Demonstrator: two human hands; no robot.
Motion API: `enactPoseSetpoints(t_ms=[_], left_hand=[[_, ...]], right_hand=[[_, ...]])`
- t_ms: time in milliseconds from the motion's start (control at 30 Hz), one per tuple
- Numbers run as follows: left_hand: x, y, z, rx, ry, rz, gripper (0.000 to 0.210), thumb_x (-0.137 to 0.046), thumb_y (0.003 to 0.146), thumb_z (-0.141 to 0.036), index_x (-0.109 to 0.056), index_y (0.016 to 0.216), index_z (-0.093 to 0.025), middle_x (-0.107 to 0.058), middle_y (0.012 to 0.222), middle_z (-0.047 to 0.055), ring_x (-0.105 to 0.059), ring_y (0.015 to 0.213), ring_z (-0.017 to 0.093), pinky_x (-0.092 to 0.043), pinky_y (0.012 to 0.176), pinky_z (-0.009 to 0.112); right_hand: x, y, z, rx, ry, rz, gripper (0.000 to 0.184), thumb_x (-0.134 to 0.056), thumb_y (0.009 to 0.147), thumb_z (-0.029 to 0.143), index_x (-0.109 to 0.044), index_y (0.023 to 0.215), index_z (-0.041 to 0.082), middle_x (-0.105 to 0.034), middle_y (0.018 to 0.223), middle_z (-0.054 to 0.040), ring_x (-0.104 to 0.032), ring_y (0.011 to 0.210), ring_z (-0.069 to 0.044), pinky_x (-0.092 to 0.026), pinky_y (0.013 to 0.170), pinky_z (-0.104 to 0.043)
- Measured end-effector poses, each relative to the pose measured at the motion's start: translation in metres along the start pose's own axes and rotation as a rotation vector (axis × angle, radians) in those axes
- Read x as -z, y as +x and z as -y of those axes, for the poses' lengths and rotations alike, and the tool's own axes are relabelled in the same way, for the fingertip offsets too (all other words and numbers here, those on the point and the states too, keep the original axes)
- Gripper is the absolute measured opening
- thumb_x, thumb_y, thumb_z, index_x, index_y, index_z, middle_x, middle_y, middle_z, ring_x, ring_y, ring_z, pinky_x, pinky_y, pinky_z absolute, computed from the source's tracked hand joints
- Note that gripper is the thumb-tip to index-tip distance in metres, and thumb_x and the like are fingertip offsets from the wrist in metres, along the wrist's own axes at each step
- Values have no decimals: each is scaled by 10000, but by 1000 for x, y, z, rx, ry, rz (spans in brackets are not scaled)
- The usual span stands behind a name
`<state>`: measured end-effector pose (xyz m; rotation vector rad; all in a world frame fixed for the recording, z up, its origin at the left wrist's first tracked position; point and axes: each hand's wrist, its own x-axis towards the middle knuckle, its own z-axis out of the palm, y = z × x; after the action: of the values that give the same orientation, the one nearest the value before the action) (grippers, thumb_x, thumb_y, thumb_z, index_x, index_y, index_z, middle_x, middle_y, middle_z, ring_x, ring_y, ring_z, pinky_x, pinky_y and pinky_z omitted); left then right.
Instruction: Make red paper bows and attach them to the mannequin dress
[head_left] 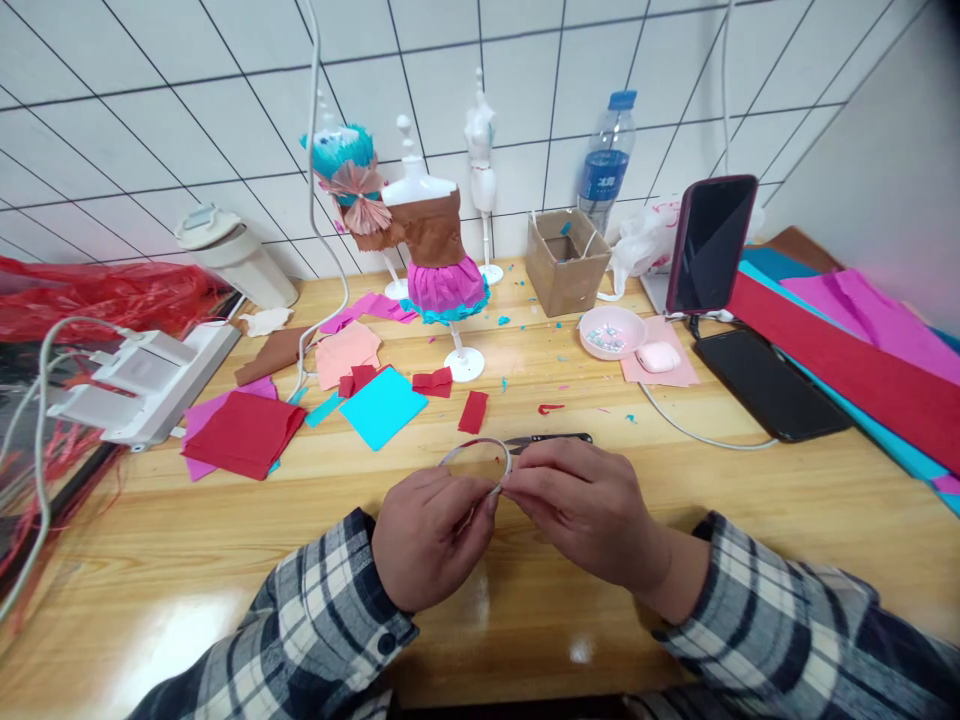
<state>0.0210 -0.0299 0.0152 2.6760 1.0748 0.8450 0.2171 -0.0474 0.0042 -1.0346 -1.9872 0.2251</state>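
Note:
Close above the table, my left hand (435,535) is closed on a thin, pale ring that looks like a narrow roll of tape (474,445). My right hand (581,505) pinches at the right edge of the same ring, its fingertips almost meeting those of the left. Whether a loose end lies between them is too small to make out. Just behind the right fingers lies a black-handled cutting tool (559,438), partly hidden. Small red paper pieces (473,411) and a turquoise paper square (384,408) lie beyond the hands.
A small dress form (435,225) in brown and magenta paper stands behind, with two others near it. Around are a cardboard box (568,265), a pink dish of sequins (611,333), a dark phone (772,383), a power strip (176,385) and a red paper stack (244,433).

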Motion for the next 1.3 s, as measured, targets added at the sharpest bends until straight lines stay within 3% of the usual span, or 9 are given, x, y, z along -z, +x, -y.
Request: enactPoseSetpoints(t_ms=[267,467,600,667,767,867,1100,1200,1300], left_hand=[[5,6,-2,22,-99,3,167,-509,842,-176,-614,712,-182,-526,501,-28,-475,462,102,-349,478,217],[4,1,-7,314,-430,77,251,-496,853,-230,-570,622,-166,-533,522,-23,-480,484,98,-376,468,199],[10,-3,18,440,-456,-99,267,-451,915,-273,-622,743,-160,-553,547,-15,-505,502,112,-419,486,217],[22,-1,41,349,-286,-178,234,-470,921,-254,-674,855,-162,-607,624,10,-574,614,137,-475,609,260],[39,1,74,97,120,-68,165,-586,860,-265,-740,890,-214,-681,843,56,-607,807,195,-470,805,374],[41,-2,92,73,318,40,243,-533,891,-299,-748,983,-230,-647,799,55,-582,747,186,-482,749,359],[24,-9,94,297,316,222,297,-617,822,-351,-714,1054,-192,-689,925,91,-618,854,256,-482,794,392],[29,-3,84,325,297,100,367,-685,751,-421,-697,1030,-183,-674,963,100,-602,914,288,-454,839,431],[30,5,63,306,81,-36,243,-578,846,-399,-690,831,-184,-667,815,63,-602,798,218,-457,773,354]], right_hand=[[-1,1,4,66,-78,110,102,-543,891,184,-643,906,198,-691,873,-42,-623,784,-153,-486,713,-281],[3,2,5,313,-224,138,94,-552,889,174,-636,931,171,-687,775,-26,-595,651,-151,-434,575,-304],[3,2,9,392,-167,154,101,-558,891,167,-639,950,173,-697,783,-16,-585,600,-135,-399,518,-300],[2,1,7,328,-70,117,126,-563,891,143,-640,981,186,-709,839,-15,-611,655,-129,-438,567,-282],[1,3,0,81,104,56,109,-580,889,141,-644,956,198,-695,874,-23,-635,783,-129,-491,697,-257],[1,5,-8,-192,248,71,81,-571,899,174,-648,887,195,-659,840,-25,-608,756,-118,-492,681,-239],[4,8,-13,-421,350,165,89,-567,867,152,-632,826,197,-622,791,-8,-534,673,-119,-415,591,-244],[3,9,-13,-452,371,189,83,-568,856,155,-625,813,197,-616,781,-4,-522,675,-124,-400,595,-250],[0,12,-10,-503,388,200,73,-562,849,166,-613,803,192,-599,761,-1,-502,655,-124,-386,589,-254]])
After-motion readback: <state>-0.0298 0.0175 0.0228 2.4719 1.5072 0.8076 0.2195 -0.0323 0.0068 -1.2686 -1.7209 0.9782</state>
